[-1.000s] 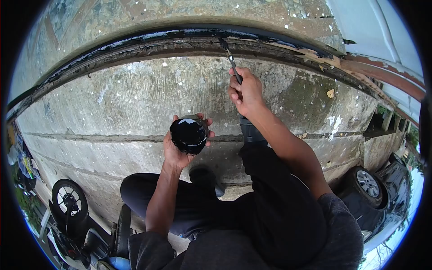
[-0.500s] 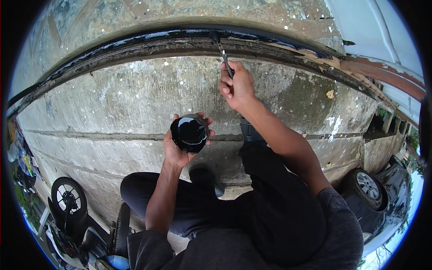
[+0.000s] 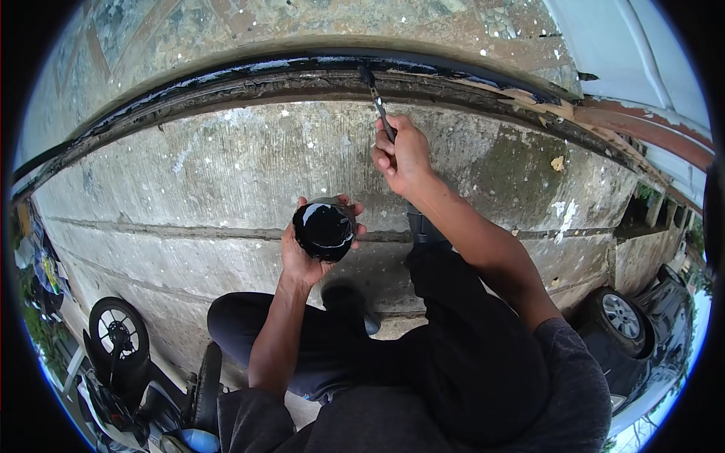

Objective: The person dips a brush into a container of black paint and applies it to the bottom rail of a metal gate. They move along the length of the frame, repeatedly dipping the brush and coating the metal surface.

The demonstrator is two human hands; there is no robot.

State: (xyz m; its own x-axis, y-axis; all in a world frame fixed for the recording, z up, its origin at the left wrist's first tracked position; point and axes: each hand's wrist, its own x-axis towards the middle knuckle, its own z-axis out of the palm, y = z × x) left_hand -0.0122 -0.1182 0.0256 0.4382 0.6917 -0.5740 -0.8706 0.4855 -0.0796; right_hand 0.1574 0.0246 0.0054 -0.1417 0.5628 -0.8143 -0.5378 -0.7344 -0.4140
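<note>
My left hand (image 3: 306, 253) cups a small round container of glossy black paint (image 3: 325, 228), held upright in front of the concrete step. My right hand (image 3: 404, 155) grips a thin paintbrush (image 3: 376, 98) whose bristle tip touches the long metal rail (image 3: 226, 81) set along the top of the concrete. The rail is wet black to the left of the brush and rusty with flaking paint to the right. Both knees in dark trousers rest below the hands.
A stained concrete wall (image 3: 226, 166) with ledges fills the middle. A motorcycle (image 3: 121, 355) is parked at lower left and a dark car (image 3: 642, 317) at right. A white panel (image 3: 627, 53) sits at upper right beyond the rail.
My right hand has moved the brush left along the rail, then slightly back right and lower. The paint container in my left hand stays almost in place.
</note>
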